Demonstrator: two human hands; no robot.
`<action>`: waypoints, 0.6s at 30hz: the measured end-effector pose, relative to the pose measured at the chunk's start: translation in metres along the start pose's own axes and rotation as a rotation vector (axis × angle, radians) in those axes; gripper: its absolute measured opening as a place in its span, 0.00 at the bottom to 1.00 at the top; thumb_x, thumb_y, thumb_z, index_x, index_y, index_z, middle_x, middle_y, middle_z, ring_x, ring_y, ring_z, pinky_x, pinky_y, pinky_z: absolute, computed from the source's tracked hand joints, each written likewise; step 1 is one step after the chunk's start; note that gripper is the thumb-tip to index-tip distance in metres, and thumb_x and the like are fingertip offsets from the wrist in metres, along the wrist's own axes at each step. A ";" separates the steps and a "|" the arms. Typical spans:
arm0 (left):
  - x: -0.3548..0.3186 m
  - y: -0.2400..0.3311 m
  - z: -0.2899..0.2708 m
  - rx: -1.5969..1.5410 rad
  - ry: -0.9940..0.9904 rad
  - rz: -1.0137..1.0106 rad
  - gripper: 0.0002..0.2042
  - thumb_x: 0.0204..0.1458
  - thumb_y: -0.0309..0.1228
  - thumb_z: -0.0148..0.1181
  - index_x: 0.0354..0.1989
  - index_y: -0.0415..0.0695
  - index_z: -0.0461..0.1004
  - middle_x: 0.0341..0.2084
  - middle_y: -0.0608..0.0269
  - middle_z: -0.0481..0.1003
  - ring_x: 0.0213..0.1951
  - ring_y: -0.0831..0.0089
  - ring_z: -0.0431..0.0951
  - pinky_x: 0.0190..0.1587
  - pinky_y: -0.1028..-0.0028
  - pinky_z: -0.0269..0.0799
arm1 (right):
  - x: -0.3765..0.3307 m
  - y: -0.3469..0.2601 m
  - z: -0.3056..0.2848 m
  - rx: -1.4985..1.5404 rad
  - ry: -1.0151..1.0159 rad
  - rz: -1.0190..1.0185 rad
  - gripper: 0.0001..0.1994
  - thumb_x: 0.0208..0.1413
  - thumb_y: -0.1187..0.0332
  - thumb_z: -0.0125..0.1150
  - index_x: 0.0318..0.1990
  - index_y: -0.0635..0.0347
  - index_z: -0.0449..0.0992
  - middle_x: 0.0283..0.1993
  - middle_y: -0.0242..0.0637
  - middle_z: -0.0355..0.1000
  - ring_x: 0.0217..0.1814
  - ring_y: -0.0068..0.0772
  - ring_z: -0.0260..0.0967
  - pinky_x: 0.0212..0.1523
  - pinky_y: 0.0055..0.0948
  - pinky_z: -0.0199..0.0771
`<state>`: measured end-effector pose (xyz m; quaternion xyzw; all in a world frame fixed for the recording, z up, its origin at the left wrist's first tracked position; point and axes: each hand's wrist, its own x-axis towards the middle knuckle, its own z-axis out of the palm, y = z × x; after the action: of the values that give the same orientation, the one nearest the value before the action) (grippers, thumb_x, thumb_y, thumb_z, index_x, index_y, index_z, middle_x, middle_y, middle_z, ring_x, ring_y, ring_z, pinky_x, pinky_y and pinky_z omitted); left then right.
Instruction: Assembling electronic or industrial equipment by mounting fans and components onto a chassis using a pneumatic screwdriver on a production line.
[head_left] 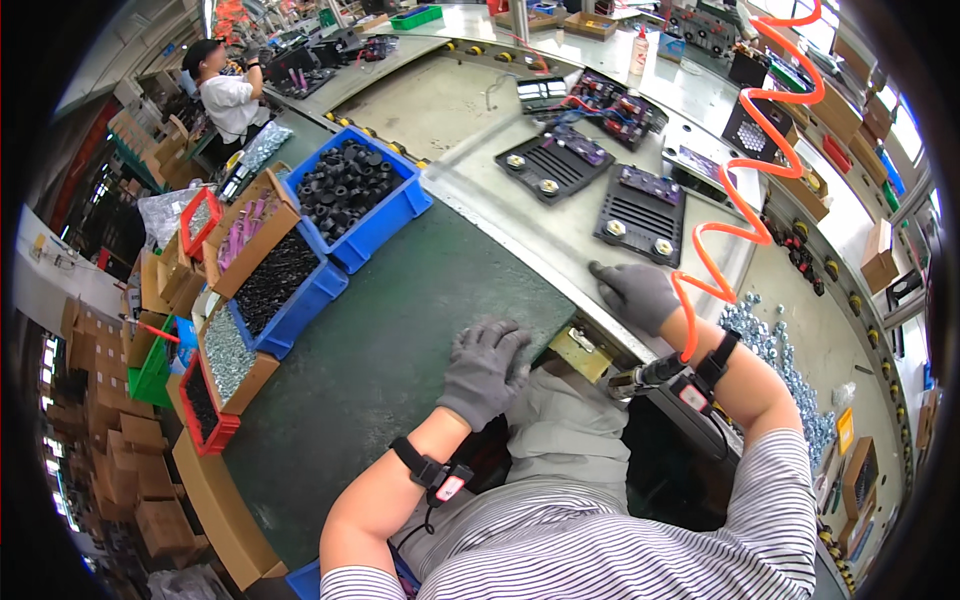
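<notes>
My left hand (485, 372), in a grey glove, lies on the green work mat (400, 300) near its right edge, fingers loosely bent and holding nothing I can see. My right hand (637, 295), gloved too, rests over the metal edge of the line with a finger stretched out and its palm hidden. Just beyond it lie two black plastic plates (640, 222) (553, 165), each with two brass-coloured round fittings and a small board. An orange coiled air hose (745, 205) runs down past my right wrist toward a dark power tool (648, 376) below it.
At the left stand a blue bin (400, 205) of black caps, a blue bin (318, 308) of dark screws, and boxes of purple parts (243, 232) and silver screws (228, 352). Loose metal nuts (770, 345) are heaped at right. Further off are black assemblies (615, 108) and a person (228, 95).
</notes>
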<state>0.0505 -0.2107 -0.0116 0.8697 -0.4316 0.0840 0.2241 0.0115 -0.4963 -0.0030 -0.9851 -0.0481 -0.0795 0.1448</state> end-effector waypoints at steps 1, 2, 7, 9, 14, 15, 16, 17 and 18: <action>-0.004 -0.003 0.000 -0.036 -0.002 0.026 0.19 0.42 0.38 0.57 0.45 0.51 0.71 0.46 0.60 0.69 0.53 0.60 0.65 0.57 0.58 0.55 | -0.005 -0.005 -0.006 0.015 0.017 0.008 0.17 0.53 0.65 0.49 0.50 0.55 0.72 0.30 0.46 0.71 0.33 0.50 0.69 0.35 0.44 0.68; -0.011 -0.007 -0.006 -0.055 -0.009 0.038 0.18 0.42 0.39 0.57 0.45 0.51 0.71 0.45 0.59 0.69 0.53 0.59 0.65 0.57 0.58 0.55 | -0.008 -0.011 -0.007 0.047 0.033 0.003 0.17 0.52 0.65 0.50 0.49 0.55 0.73 0.31 0.46 0.72 0.33 0.50 0.69 0.34 0.44 0.69; -0.013 -0.027 -0.055 -0.136 -0.099 -0.002 0.15 0.46 0.36 0.55 0.44 0.50 0.72 0.45 0.56 0.69 0.52 0.57 0.66 0.53 0.58 0.61 | -0.047 -0.005 -0.025 0.111 0.101 0.069 0.16 0.46 0.69 0.54 0.45 0.55 0.76 0.30 0.45 0.73 0.32 0.49 0.70 0.32 0.41 0.70; -0.011 -0.060 -0.097 -0.040 -0.029 -0.053 0.15 0.47 0.35 0.55 0.44 0.50 0.72 0.42 0.56 0.71 0.50 0.57 0.68 0.52 0.60 0.63 | -0.050 -0.013 -0.024 0.137 0.107 0.038 0.17 0.43 0.75 0.54 0.44 0.61 0.75 0.26 0.50 0.69 0.28 0.51 0.68 0.30 0.41 0.67; -0.001 -0.155 -0.200 0.238 0.290 -0.234 0.12 0.46 0.35 0.53 0.39 0.48 0.75 0.32 0.57 0.76 0.37 0.58 0.75 0.43 0.63 0.70 | -0.067 -0.015 -0.022 0.124 0.151 0.136 0.16 0.42 0.73 0.54 0.42 0.64 0.75 0.26 0.51 0.70 0.28 0.53 0.69 0.30 0.43 0.67; -0.001 -0.178 -0.218 0.262 0.281 -0.357 0.12 0.47 0.35 0.53 0.40 0.49 0.75 0.35 0.57 0.76 0.39 0.58 0.75 0.44 0.64 0.70 | -0.070 -0.014 -0.024 0.108 0.161 0.136 0.15 0.41 0.74 0.55 0.41 0.64 0.75 0.26 0.50 0.71 0.28 0.52 0.69 0.29 0.43 0.67; -0.001 -0.200 -0.234 0.282 0.268 -0.481 0.12 0.48 0.36 0.53 0.40 0.49 0.76 0.38 0.57 0.76 0.41 0.59 0.76 0.45 0.64 0.70 | -0.073 -0.011 -0.022 0.091 0.183 0.109 0.15 0.41 0.75 0.55 0.40 0.63 0.75 0.25 0.50 0.71 0.26 0.52 0.69 0.28 0.41 0.67; -0.001 -0.218 -0.250 0.325 0.246 -0.614 0.13 0.49 0.38 0.53 0.42 0.50 0.76 0.40 0.57 0.76 0.42 0.60 0.76 0.46 0.65 0.70 | -0.072 -0.012 -0.016 0.100 0.222 0.134 0.14 0.41 0.74 0.54 0.39 0.62 0.76 0.25 0.49 0.71 0.26 0.50 0.69 0.28 0.40 0.68; -0.001 -0.233 -0.263 0.363 0.224 -0.746 0.14 0.49 0.40 0.54 0.43 0.51 0.76 0.42 0.57 0.76 0.44 0.60 0.76 0.48 0.66 0.70 | -0.071 -0.012 -0.009 0.108 0.260 0.163 0.13 0.41 0.73 0.54 0.37 0.60 0.77 0.24 0.48 0.71 0.26 0.47 0.70 0.28 0.39 0.68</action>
<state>0.2462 0.0344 0.1467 0.9771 -0.0388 0.1658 0.1279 -0.0609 -0.4930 -0.0032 -0.9579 0.0468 -0.1917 0.2084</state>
